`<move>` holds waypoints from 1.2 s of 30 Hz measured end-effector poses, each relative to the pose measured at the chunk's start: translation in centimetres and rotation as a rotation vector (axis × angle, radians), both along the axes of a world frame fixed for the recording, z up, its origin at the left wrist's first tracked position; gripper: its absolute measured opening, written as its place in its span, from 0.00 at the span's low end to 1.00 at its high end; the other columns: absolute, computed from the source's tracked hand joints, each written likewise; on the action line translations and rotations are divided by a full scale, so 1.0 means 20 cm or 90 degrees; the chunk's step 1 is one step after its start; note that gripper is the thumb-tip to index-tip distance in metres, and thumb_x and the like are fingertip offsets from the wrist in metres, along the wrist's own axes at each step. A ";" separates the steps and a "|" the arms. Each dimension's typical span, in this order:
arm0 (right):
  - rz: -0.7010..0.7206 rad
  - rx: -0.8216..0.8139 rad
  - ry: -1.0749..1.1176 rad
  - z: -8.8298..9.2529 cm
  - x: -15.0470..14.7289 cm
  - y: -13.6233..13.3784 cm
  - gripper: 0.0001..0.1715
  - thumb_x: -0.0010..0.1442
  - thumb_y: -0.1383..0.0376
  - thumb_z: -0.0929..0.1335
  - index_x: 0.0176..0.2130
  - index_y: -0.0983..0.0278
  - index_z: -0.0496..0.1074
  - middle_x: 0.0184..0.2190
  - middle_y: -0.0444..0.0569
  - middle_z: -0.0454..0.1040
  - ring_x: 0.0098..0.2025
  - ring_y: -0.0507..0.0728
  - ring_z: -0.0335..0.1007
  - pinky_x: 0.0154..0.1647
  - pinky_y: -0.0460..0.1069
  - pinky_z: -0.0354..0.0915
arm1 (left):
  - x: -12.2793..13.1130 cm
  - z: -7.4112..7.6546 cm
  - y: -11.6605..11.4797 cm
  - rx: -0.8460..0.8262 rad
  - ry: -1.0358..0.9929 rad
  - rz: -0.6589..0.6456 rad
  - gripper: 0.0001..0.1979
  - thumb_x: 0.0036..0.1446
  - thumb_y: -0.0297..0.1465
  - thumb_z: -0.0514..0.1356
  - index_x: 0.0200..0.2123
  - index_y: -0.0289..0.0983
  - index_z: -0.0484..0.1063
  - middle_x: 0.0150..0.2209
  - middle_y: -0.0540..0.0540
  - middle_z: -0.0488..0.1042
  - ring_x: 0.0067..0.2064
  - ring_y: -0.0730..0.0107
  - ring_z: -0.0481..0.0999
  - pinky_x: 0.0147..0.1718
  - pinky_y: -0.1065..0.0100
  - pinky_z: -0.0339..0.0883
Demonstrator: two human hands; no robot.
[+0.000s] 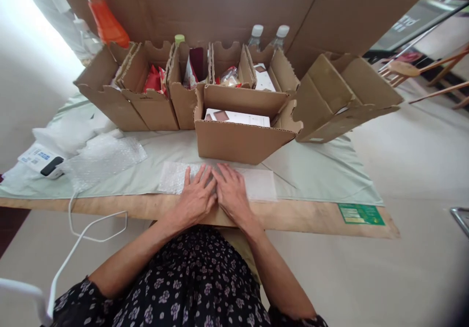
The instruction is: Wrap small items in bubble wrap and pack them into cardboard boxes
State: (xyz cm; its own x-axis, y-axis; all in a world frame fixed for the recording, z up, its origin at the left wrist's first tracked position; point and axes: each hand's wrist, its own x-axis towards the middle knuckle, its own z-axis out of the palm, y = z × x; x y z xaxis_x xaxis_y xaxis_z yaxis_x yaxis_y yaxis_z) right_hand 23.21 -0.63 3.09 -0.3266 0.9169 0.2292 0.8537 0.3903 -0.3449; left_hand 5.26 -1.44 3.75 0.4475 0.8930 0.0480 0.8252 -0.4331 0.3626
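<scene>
On the surface (304,214), left hand (198,193) and right hand (232,190) spread flat on part-bubbled plastic (172,176); white box (35,157), blue print unreadable.

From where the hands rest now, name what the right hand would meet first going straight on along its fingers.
The right hand would likely meet the front cardboard box, just beyond its fingertips; the remaining gap is unclear.

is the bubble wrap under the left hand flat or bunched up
Flat: the bubble wrap lies level on the pale green cloth, showing no heaped folds beside the left hand. Cannot tell whether it is doubled over.
</scene>
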 end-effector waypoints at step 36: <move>-0.035 -0.432 0.603 0.01 -0.09 -0.46 0.40 0.66 0.59 0.67 0.72 0.58 0.55 0.53 0.55 0.78 0.49 0.61 0.78 0.46 0.55 0.76 | -0.44 0.28 0.52 0.163 0.008 0.288 0.35 0.56 0.26 0.64 0.67 0.35 0.63 0.60 0.33 0.74 0.61 0.43 0.73 0.60 0.46 0.67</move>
State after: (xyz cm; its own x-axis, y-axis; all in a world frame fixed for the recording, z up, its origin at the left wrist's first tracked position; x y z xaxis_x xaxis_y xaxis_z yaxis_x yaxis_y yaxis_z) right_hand 21.50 -9.75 3.29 -0.2435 0.9525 -0.1827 0.1523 -0.1485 -0.9771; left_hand -3.49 8.91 9.38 0.0214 0.9577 0.2870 0.9537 -0.1057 0.2814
